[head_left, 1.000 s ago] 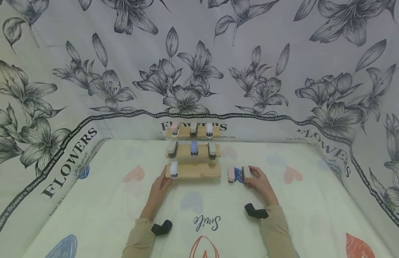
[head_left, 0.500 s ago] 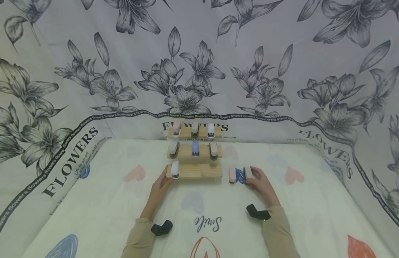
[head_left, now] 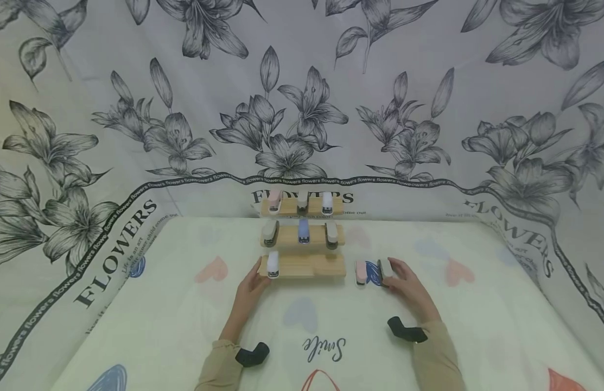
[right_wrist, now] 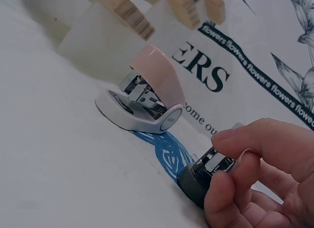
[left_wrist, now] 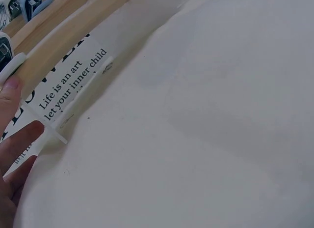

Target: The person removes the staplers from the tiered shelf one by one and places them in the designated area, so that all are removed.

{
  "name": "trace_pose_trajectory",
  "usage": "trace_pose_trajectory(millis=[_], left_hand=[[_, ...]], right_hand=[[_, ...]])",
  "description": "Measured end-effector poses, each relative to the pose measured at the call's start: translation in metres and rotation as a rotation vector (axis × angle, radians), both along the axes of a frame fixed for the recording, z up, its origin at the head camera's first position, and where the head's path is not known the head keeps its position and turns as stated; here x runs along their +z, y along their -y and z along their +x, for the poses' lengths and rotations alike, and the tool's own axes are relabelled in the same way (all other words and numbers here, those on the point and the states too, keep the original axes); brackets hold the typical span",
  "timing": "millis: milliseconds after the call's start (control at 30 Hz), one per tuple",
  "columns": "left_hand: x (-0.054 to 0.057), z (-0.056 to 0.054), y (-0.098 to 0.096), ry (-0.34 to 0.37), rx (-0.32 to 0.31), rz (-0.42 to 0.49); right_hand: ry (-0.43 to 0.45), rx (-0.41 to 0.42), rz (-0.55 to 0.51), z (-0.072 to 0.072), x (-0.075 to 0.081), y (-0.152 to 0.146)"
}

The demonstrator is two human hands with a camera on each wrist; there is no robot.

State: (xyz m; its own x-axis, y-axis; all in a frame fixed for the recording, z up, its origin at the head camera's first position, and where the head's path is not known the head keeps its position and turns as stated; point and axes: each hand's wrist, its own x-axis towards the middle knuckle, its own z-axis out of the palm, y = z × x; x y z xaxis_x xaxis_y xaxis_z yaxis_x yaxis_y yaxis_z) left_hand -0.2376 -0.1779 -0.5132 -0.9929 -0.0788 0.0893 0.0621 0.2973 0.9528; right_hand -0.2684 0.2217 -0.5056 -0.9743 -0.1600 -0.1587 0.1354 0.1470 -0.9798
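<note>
My right hand (head_left: pixel 406 285) grips a grey-and-black stapler (head_left: pixel 384 270) on the cloth; in the right wrist view thumb and fingers wrap its rear part. Just left of it stands a pink-and-white stapler (right_wrist: pixel 159 80), untouched. At the left end of the lowest wooden shelf (head_left: pixel 306 266) is my left hand (head_left: pixel 249 293). Its thumb touches the shelf end beside a white stapler (head_left: pixel 273 264), while the other fingers extend loosely below, as the left wrist view shows.
On the middle shelf (head_left: pixel 317 237) sit two grey staplers (head_left: pixel 271 232) and a blue one (head_left: pixel 304 231). The top shelf (head_left: pixel 313 206) carries pink (head_left: pixel 274 201), grey (head_left: pixel 302 201) and white (head_left: pixel 327 202) staplers. A floral curtain (head_left: pixel 399 49) hangs behind the patterned cloth (head_left: pixel 175 315).
The head view has shifted slightly, so everything appears a little lower and further right. Both hands keep their places at the shelf and the grey stapler.
</note>
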Motion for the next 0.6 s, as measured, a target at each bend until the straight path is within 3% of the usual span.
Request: trace_pose_trajectory(millis=[233,467,600], left_hand=[[0.002,-0.005,-0.001,-0.033,0.007,-0.026],[-0.006,0.000,-0.005,-0.042,-0.002,-0.042],[-0.003,-0.002,-0.003,-0.068,0.016,-0.077]], right_hand=[[0.036,0.033,-0.107,-0.005,0.003,-0.004],[0.051,0.096,-0.065,-0.003,0.001,-0.012],[0.076,0.085,-0.092,-0.007,-0.002,-0.009]])
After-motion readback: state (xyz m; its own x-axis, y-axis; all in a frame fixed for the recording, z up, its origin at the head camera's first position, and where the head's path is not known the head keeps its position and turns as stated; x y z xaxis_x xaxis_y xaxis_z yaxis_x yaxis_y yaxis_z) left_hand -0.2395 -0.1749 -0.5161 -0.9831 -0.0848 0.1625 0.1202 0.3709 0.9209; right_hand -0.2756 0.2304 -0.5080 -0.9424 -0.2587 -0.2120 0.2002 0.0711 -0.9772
